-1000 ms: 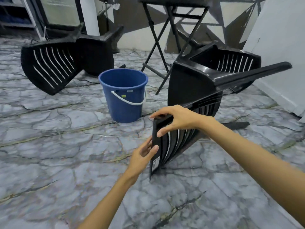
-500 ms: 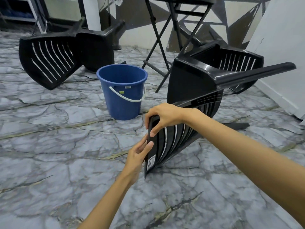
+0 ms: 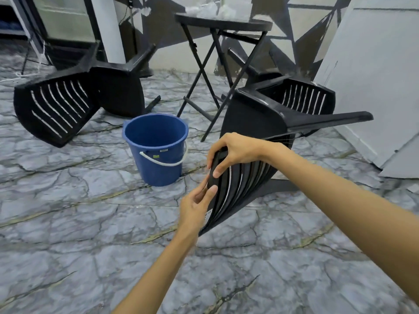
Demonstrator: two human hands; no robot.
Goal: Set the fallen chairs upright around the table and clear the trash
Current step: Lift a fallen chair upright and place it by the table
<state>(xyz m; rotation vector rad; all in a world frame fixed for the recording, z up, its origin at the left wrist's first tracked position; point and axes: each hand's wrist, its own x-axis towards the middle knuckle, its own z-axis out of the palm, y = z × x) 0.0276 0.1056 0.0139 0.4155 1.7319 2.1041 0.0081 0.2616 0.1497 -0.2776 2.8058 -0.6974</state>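
Your view has tipped up since a moment ago: the table (image 3: 223, 24) top is in frame now, with crumpled white trash (image 3: 201, 9) lying on it. Your hands sit on the same backrest edge as before, and the chair has hardly shifted.

Far left, the left chair (image 3: 68, 103) lies on its side, slatted back facing you, legs pointing away toward the wall. Marble floor (image 3: 68, 245) stretches wide on your near-left side. The blue bucket (image 3: 156, 150) stands upright just left of your hands, near the backrest edge but apart from it. Behind it the folding table stands on crossed legs, close to the seat of the near chair (image 3: 260, 123). That chair lies on its side too, backrest toward you, its lower corner down by the floor; you cannot tell if it touches. One leg (image 3: 340, 117) juts right toward the leaning white board (image 3: 374, 75), which hems that side in.

Now the grip. Your left hand (image 3: 195, 207) pinches the backrest's side edge low down, thumb on the front, fingers tucked behind. Your right hand (image 3: 235, 150) curls over the upper corner, fingertips pressing the front of the slats. Both hands are closed firmly on the near chair.
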